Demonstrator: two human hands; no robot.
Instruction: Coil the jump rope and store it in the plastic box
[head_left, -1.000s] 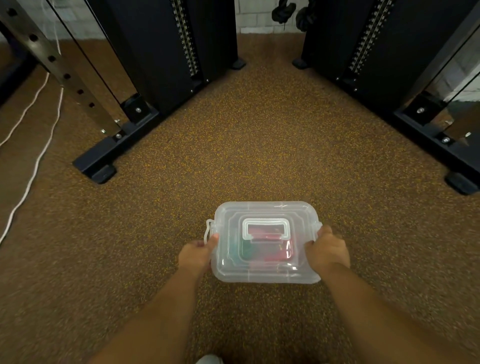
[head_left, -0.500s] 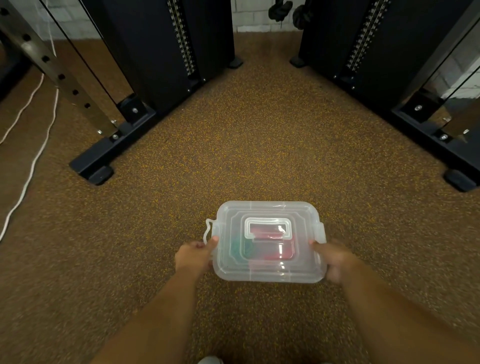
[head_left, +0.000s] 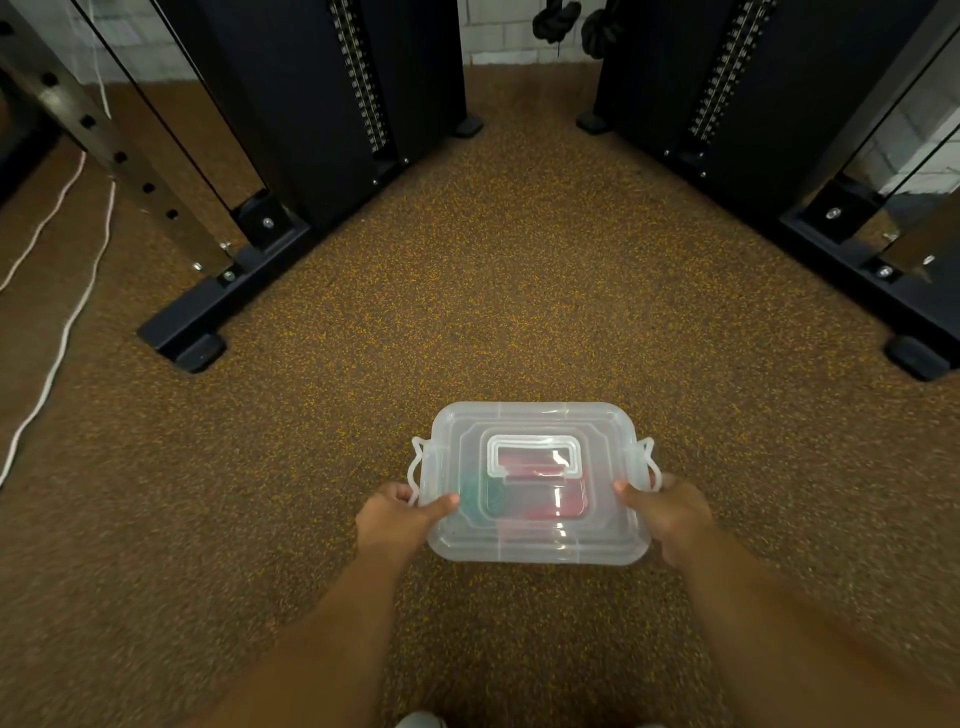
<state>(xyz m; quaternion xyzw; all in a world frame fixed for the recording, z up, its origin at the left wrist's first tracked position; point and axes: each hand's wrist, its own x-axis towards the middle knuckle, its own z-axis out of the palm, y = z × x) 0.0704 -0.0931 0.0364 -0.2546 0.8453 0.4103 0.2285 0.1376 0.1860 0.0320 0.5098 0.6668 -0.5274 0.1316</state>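
A clear plastic box (head_left: 530, 415) with its lid on sits on the brown speckled floor in front of me. Red and green shapes of the jump rope (head_left: 524, 493) show blurred through the lid. My left hand (head_left: 397, 517) grips the box's left end, thumb on the lid beside the raised white side latch. My right hand (head_left: 667, 512) holds the right end the same way, next to the other raised latch. A white carry handle lies flat in the middle of the lid.
Black weight-stack machines stand at the back left (head_left: 311, 104) and back right (head_left: 753, 104), their base feet (head_left: 192, 343) reaching onto the floor. A white cord (head_left: 62, 332) runs along the left side.
My right hand slid from the top of the box's right end down to its side, uncovering the right latch. The box stayed in place.
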